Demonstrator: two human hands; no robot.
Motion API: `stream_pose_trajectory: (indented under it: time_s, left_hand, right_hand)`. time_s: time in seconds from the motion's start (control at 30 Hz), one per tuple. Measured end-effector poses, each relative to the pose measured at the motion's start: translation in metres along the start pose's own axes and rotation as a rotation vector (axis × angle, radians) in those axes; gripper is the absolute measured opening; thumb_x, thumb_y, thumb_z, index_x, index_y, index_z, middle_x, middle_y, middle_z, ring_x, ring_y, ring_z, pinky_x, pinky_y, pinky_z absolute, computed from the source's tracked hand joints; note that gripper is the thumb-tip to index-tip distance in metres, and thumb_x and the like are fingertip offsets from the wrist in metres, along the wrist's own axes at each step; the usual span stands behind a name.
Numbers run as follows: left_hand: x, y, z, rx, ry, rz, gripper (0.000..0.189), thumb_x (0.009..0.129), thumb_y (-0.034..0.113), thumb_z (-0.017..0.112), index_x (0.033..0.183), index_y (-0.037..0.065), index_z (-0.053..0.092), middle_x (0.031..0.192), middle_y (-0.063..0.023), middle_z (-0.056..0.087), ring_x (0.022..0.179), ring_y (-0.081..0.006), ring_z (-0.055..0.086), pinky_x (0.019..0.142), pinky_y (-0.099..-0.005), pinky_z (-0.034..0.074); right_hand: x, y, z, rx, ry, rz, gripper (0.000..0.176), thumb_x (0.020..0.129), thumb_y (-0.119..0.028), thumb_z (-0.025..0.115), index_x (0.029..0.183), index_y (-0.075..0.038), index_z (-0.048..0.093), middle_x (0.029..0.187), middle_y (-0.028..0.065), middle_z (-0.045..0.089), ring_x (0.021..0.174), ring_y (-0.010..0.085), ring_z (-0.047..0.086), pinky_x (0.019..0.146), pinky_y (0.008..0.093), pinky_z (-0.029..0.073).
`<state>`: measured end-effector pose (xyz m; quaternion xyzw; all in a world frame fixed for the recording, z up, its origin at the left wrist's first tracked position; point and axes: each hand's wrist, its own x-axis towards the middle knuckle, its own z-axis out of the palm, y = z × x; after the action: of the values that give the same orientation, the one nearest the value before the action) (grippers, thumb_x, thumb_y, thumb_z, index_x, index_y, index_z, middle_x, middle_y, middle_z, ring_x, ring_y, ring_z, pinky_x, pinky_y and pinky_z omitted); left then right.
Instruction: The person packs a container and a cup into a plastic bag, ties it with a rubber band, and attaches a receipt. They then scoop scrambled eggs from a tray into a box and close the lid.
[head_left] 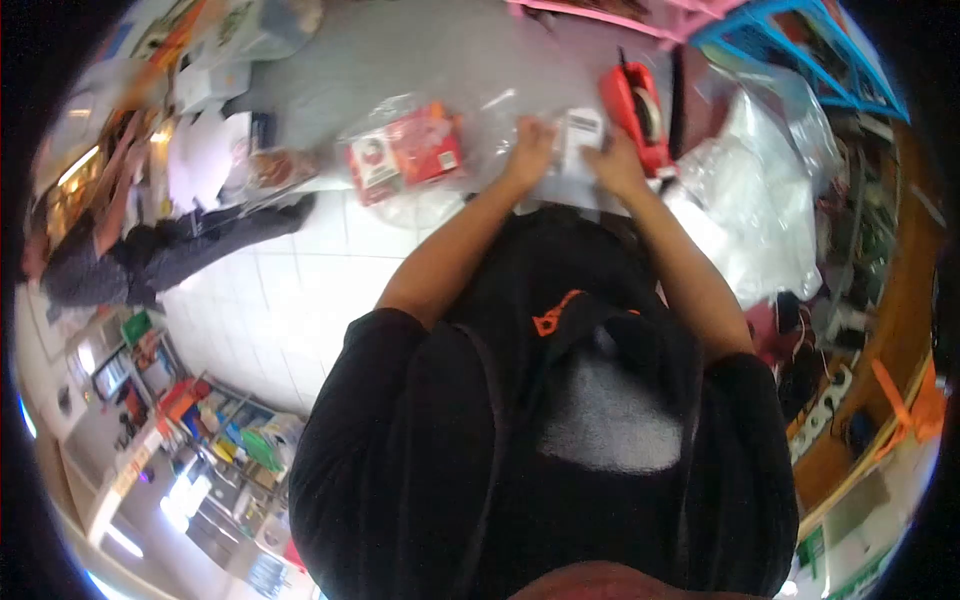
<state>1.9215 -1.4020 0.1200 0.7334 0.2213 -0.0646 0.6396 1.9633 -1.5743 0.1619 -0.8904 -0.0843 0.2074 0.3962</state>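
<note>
white-labelled packet (581, 132) between left hand (533, 150) and right hand (618, 165), near front edge of table (375, 60), fingers blurred, cannot tell if grasping

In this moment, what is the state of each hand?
Left hand: fingers curled beside the white rectangular label; cannot tell whether it holds anything.
Right hand: at that label's lower right edge; blur hides whether it grips.

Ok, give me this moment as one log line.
left hand: left of white label; right hand: label's right side; grip: unclear, blurred; red tape dispenser: beside right hand; red package: left of both hands
</note>
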Motion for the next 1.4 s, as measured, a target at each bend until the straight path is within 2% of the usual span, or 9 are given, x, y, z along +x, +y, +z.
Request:
stream_pose_trajectory:
  time_s: [0.07,0.23,0.3,0.47,0.6,0.8,1.0,1.1,1.4]
  left_hand:
    - [-0.020,0.035,-0.019,-0.070,-0.047,-0.001,0.031,0.098,0.031,0.049,0.114,0.005,0.046,0.096,-0.0059,0.053,0.089,-0.0148,0.052,0.080,-0.0330,0.046]
    - [-0.086,0.107,-0.055,-0.131,-0.244,0.250,0.036,0.095,0.029,0.057,0.119,0.006,0.045,0.102,-0.0086,0.053,0.093,-0.0185,0.053,0.081,-0.0327,0.046]
    - [-0.110,0.149,-0.080,0.452,0.053,0.763,0.047,0.086,0.029,0.067,0.122,0.006,0.046,0.109,-0.0132,0.054,0.097,-0.0260,0.055,0.087,-0.0376,0.044]
    - [-0.103,0.145,-0.142,1.013,0.610,0.431,0.047,0.070,0.025,0.075,0.111,0.007,0.059,0.109,-0.0137,0.059,0.102,-0.0308,0.056,0.096,-0.0467,0.036]
    - [-0.098,0.119,-0.206,0.857,0.688,0.269,0.016,0.075,0.019,0.068,0.075,0.003,0.066,0.076,-0.0114,0.066,0.081,-0.0231,0.062,0.077,-0.0346,0.044]
    - [-0.106,0.134,-0.278,-0.517,0.242,0.403,0.024,0.085,0.017,0.048,0.086,-0.002,0.063,0.099,-0.0162,0.068,0.091,-0.0200,0.060,0.082,-0.0331,0.042]
    - [-0.117,0.144,-0.290,-0.283,0.242,0.575,0.024,0.082,0.011,0.051,0.094,-0.007,0.064,0.134,-0.0154,0.054,0.099,-0.0173,0.056,0.090,-0.0293,0.039]
    - [-0.124,0.141,-0.296,-0.219,0.210,0.519,0.028,0.086,0.023,0.062,0.097,-0.003,0.065,0.143,-0.0170,0.043,0.133,-0.0263,0.039,0.109,-0.0375,0.026]
    - [-0.135,0.127,-0.312,0.177,0.108,0.870,0.023,0.079,0.012,0.066,0.100,0.003,0.067,0.134,-0.0195,0.052,0.120,-0.0299,0.050,0.102,-0.0381,0.034]
  right_hand:
    - [-0.020,-0.035,-0.017,0.508,-0.053,0.377,0.064,0.079,-0.017,0.071,0.131,0.007,0.042,0.117,0.0185,0.060,0.106,0.0262,0.060,0.094,0.0367,0.046]
    - [-0.055,-0.060,-0.056,1.313,-0.267,0.192,0.055,0.084,-0.005,0.062,0.134,0.001,0.039,0.123,0.0122,0.056,0.111,0.0223,0.057,0.097,0.0369,0.046]
    - [-0.064,-0.069,-0.063,1.461,-0.345,0.123,0.057,0.086,-0.006,0.059,0.137,-0.001,0.035,0.127,0.0114,0.053,0.117,0.0239,0.053,0.102,0.0392,0.042]
    - [-0.067,-0.090,-0.075,1.578,-0.358,0.050,0.059,0.083,-0.003,0.058,0.138,-0.003,0.036,0.129,0.0108,0.053,0.120,0.0249,0.051,0.104,0.0387,0.040]
    - [-0.041,-0.106,-0.068,1.521,-0.416,-0.042,0.061,0.079,-0.005,0.064,0.135,-0.004,0.039,0.128,0.0084,0.054,0.121,0.0240,0.051,0.105,0.0411,0.039]
    - [0.006,-0.206,0.014,1.135,-0.176,-0.466,0.066,0.069,0.001,0.073,0.129,-0.004,0.045,0.129,0.0092,0.047,0.119,0.0223,0.050,0.100,0.0365,0.044]
    - [0.008,-0.243,0.058,0.148,-0.159,-0.851,0.073,0.064,-0.009,0.075,0.130,-0.005,0.045,0.127,0.0159,0.044,0.117,0.0284,0.052,0.098,0.0353,0.043]
    - [0.007,-0.244,0.077,0.200,-0.362,-0.744,0.071,0.066,-0.017,0.075,0.129,-0.004,0.045,0.124,0.0188,0.048,0.115,0.0325,0.052,0.097,0.0372,0.043]
    - [0.003,-0.248,0.091,-0.293,-0.192,-0.344,0.073,0.080,-0.037,0.065,0.136,0.000,0.035,0.116,0.0224,0.059,0.112,0.0346,0.056,0.097,0.0521,0.039]
